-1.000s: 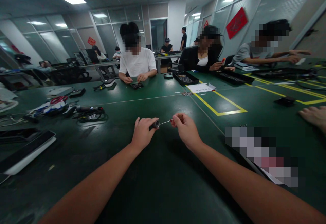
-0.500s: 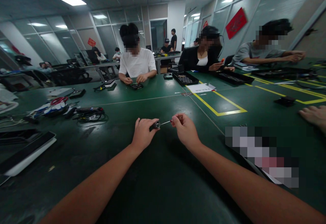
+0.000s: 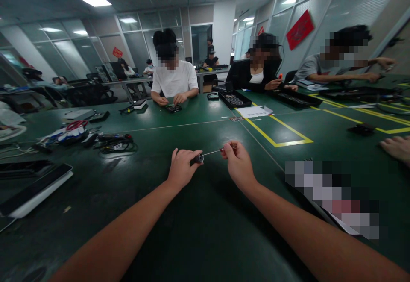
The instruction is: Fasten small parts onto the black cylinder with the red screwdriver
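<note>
My left hand (image 3: pixel 184 168) is closed around a dark cylindrical part (image 3: pixel 200 158), whose round end faces me and to the right. In my right hand (image 3: pixel 238 164) is a screwdriver (image 3: pixel 212 152), pinched by its reddish handle, with the thin metal shaft pointing left. Its tip is at or just beside the end of the cylindrical part; I cannot tell whether it touches. Both hands are held over the green table (image 3: pixel 192 235).
Bundled cables (image 3: pixel 115 143) and a black-and-white device (image 3: pixel 41 192) lie to the left. A blurred-out sheet (image 3: pixel 333 201) lies on the right, near another person's hand (image 3: pixel 395 147). Several people sit across the table, by black trays (image 3: pixel 235 99) and a white paper (image 3: pixel 254 111).
My right hand has moved slightly right with the screwdriver, so more of the shaft shows between the hands. The left hand has kept its grip on the cylindrical part.
</note>
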Demonstrator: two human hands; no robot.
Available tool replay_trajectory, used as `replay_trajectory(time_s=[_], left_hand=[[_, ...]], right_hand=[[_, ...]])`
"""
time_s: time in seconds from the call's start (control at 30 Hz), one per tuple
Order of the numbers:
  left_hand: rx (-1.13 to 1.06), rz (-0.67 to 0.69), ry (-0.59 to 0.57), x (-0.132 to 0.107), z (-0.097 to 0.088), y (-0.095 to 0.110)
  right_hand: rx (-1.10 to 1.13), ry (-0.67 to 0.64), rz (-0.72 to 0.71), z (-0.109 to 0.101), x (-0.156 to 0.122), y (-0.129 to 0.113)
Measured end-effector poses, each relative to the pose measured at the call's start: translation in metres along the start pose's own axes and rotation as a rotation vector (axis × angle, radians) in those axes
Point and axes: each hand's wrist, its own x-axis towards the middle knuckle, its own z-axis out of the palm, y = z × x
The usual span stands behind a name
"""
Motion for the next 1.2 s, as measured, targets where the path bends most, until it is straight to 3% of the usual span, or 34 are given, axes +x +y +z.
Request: replay_trajectory(time_s=[0.23,0.6,0.87,1.1,1.2], left_hand=[[0.029,0.012,-0.001,0.000,0.000,0.001],[0.025,-0.013,-0.035,0.001,0.001,-0.002],[0.004,-0.044,-0.050,0.002,-0.001,0.002],[-0.194,-0.057,0.047,0.005,-0.001,0.003],[-0.226,-0.080,0.037,0.008,-0.003,0.008]], right_hand=[[-0.083,-0.088,-0.071,0.000,-0.004,-0.003],[-0.281,-0.001,-0.117,-0.004,-0.005,-0.013],[-0.215,0.038,-0.125,-0.004,-0.005,-0.010],[-0.194,0.044,-0.160,-0.005,-0.003,-0.011],[-0.177,0.027,-0.122,-0.006,-0.004,-0.014]])
